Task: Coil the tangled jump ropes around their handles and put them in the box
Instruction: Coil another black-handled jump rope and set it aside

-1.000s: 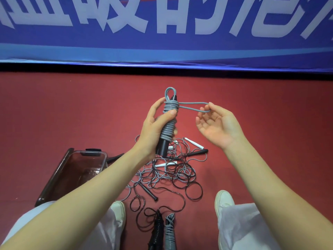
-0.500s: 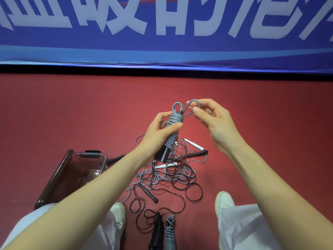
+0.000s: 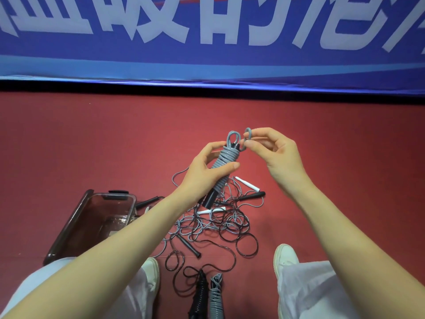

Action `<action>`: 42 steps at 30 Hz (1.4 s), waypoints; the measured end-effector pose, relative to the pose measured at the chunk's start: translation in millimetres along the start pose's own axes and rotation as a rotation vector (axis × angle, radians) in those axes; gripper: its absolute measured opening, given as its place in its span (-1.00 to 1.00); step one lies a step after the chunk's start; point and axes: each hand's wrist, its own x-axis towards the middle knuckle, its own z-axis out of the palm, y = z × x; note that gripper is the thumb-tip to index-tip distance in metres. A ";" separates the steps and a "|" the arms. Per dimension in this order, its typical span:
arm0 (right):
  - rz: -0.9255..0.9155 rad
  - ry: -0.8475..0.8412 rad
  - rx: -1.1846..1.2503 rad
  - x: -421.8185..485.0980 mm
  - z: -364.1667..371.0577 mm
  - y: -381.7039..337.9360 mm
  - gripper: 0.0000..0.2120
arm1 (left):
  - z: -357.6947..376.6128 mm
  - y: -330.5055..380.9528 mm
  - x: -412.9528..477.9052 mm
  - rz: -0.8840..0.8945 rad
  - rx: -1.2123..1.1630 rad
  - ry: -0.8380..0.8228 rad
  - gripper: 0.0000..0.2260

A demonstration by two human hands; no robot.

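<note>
A sports hall: red court flooring (image 3: 92, 146) below a blue banner (image 3: 207, 61) with large white characters

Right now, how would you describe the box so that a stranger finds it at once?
On the red floor, look left of the rope tangle, beside the person's left arm. The box is a clear, dark-tinted tub with a black clip on its far rim, the only container here.

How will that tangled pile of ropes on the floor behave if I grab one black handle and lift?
The tangle will probably come up floppy, since the thin cords lie in loose loops. Black and grey strands cross each other, so lifting one black handle will likely drag others along. It looks light, and the red floor should let it slide.
</note>
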 end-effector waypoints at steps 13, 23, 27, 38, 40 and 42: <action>0.453 0.051 0.042 6.1 -3.4 1.4 -0.75 | -3.2 -0.3 -3.8 0.183 0.290 -0.065 -0.51; 0.280 0.038 0.149 -1.5 -1.5 6.5 -0.83 | -5.7 2.5 1.0 0.208 0.361 -0.117 -0.57; 0.082 0.016 -0.144 -2.8 -6.0 9.5 -0.82 | -6.3 8.8 -2.4 0.150 0.236 -0.177 -0.60; 0.034 0.089 -0.050 2.2 -3.2 4.8 -0.71 | -4.7 21.9 -8.8 0.033 -0.037 -0.294 -0.67; 0.148 0.048 0.028 3.2 -2.1 5.4 -0.87 | -4.1 21.6 -8.4 0.037 0.015 -0.308 -0.67; 0.255 0.022 0.067 4.2 -2.2 7.0 -0.95 | -2.2 17.9 -8.6 0.031 0.057 -0.305 -0.68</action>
